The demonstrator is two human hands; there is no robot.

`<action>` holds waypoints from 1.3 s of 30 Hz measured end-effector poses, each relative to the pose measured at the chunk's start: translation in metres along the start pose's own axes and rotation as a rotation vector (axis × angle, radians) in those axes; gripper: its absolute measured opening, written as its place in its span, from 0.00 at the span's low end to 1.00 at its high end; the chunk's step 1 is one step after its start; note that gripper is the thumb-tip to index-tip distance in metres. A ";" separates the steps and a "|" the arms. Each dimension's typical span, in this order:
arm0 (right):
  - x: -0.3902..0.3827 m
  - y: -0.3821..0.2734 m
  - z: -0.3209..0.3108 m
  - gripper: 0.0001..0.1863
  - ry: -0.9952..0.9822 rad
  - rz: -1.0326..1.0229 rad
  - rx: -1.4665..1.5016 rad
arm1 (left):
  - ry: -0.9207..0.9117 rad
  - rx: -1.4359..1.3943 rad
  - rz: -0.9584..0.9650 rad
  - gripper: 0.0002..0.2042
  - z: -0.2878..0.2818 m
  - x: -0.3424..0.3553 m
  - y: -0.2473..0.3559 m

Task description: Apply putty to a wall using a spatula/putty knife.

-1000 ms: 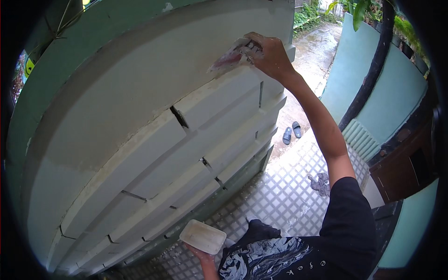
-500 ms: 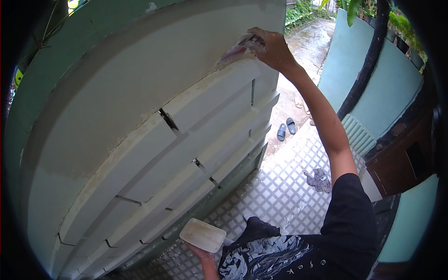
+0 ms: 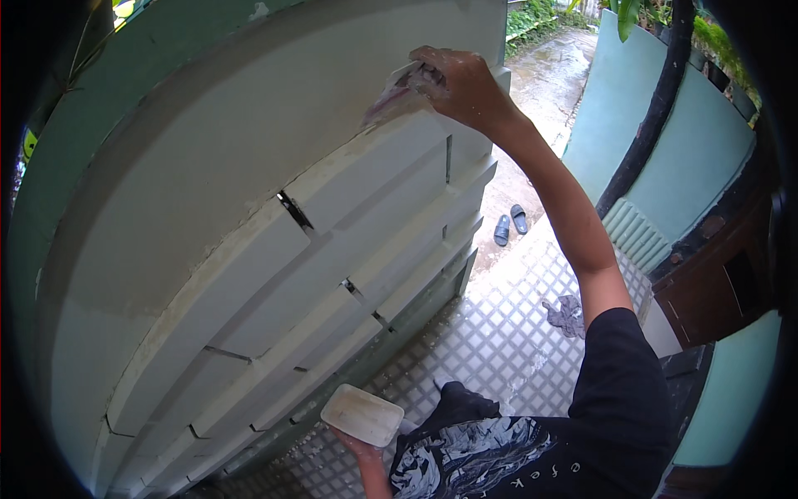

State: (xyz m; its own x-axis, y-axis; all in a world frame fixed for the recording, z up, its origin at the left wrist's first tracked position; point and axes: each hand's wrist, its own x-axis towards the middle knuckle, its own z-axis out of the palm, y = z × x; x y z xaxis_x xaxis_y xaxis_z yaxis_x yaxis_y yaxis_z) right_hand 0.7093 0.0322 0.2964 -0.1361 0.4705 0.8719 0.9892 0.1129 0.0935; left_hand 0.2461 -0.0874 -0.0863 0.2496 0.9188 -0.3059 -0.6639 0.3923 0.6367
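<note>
Up at the top edge of the raised block band, my right hand (image 3: 467, 90) grips a flat putty scraper (image 3: 389, 98) smeared white and reddish. Its edge lies against the pale wall (image 3: 208, 150), along the seam above the blocks. White smears mark my fingers. Low in front of me, my left hand (image 3: 356, 445) holds a shallow off-white plastic tub (image 3: 362, 414) from beneath and the near side. Most of the left fingers are hidden under it. The tub's inside looks pale and coated; how much it contains I cannot tell.
Dark gaps split the protruding wall blocks (image 3: 241, 258). On the patterned tile floor (image 3: 499, 349) lies a crumpled grey cloth (image 3: 567, 316). A pair of dark slippers (image 3: 510, 226) sits beyond the tiles. A dark post (image 3: 648, 116) leans by the green wall at right.
My right hand and the scraper have slid left along the seam on the wall. The left hand and tub have stayed nearly where they were.
</note>
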 end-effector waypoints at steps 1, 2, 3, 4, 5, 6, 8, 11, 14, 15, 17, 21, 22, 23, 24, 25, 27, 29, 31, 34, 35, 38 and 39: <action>0.000 -0.002 -0.001 0.18 -0.054 0.013 -0.024 | 0.005 -0.003 0.005 0.32 0.000 -0.001 -0.001; -0.002 -0.003 0.003 0.18 -0.053 0.009 -0.017 | 0.011 -0.006 0.010 0.32 0.000 -0.002 0.000; -0.007 0.000 0.007 0.17 -0.049 0.006 -0.064 | 0.013 -0.011 0.013 0.32 -0.001 -0.001 0.001; -0.011 0.002 0.012 0.17 -0.045 0.002 -0.111 | 0.015 -0.017 0.017 0.32 -0.006 -0.007 0.000; -0.013 0.005 0.018 0.17 -0.045 -0.004 -0.109 | 0.018 -0.023 0.020 0.31 -0.008 -0.005 0.001; -0.014 0.009 0.023 0.16 0.038 -0.030 -0.108 | 0.021 -0.028 0.022 0.31 -0.010 -0.005 0.003; -0.009 0.021 0.026 0.16 0.119 -0.060 -0.106 | 0.025 -0.038 0.025 0.31 -0.009 -0.005 0.002; -0.005 0.032 0.015 0.16 0.198 0.018 -0.109 | 0.034 -0.049 0.024 0.31 -0.011 -0.008 0.003; -0.006 0.017 -0.003 0.17 0.044 0.204 -0.055 | -0.017 -0.079 0.022 0.31 -0.019 -0.008 0.006; -0.010 0.019 0.001 0.17 0.045 0.202 -0.057 | -0.019 -0.081 0.022 0.31 -0.018 -0.007 0.005; -0.022 0.026 0.016 0.16 0.007 0.151 -0.133 | -0.022 -0.084 0.019 0.31 -0.018 -0.005 0.005; -0.015 0.037 0.016 0.16 0.230 -0.054 -0.210 | -0.026 -0.090 0.018 0.31 -0.008 -0.001 0.003; -0.015 0.043 0.013 0.16 0.228 -0.056 -0.209 | -0.026 -0.092 0.017 0.32 -0.012 -0.003 0.003; -0.016 0.050 0.007 0.17 0.231 0.026 -0.179 | -0.026 -0.093 0.016 0.32 -0.012 -0.003 0.002; -0.018 0.055 0.005 0.17 0.234 0.108 -0.145 | -0.024 -0.094 0.019 0.32 -0.013 -0.002 0.004; -0.021 0.057 0.004 0.17 0.235 0.105 -0.141 | -0.022 -0.095 0.023 0.32 -0.012 -0.001 0.003; -0.029 0.059 0.000 0.19 0.030 0.195 0.007 | -0.022 -0.099 0.025 0.32 -0.008 0.000 0.002; -0.032 0.075 0.013 0.19 0.033 0.118 -0.086 | -0.026 -0.103 0.022 0.32 -0.017 -0.003 0.002; -0.030 0.079 0.016 0.18 0.197 -0.082 -0.359 | -0.025 -0.106 0.018 0.32 -0.012 -0.002 0.000; -0.031 0.080 0.013 0.17 0.274 0.164 -0.157 | -0.019 -0.109 0.020 0.32 -0.011 0.001 0.002; -0.033 0.078 0.010 0.17 0.273 0.163 -0.152 | -0.016 -0.110 0.023 0.32 -0.011 0.000 0.002; -0.039 0.061 0.005 0.17 0.223 0.272 -0.034 | -0.012 -0.113 0.034 0.33 -0.006 0.004 0.002; -0.039 0.057 0.004 0.17 0.223 0.272 -0.041 | -0.017 -0.113 0.029 0.33 -0.006 0.005 0.001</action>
State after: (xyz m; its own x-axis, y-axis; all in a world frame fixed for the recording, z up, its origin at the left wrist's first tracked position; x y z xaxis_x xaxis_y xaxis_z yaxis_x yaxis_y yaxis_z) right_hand 0.7712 0.0240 0.2655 0.1430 0.2757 0.9506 0.9896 -0.0274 -0.1409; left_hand 0.2423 -0.0829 -0.0908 0.2406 0.9306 -0.2758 -0.7459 0.3591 0.5609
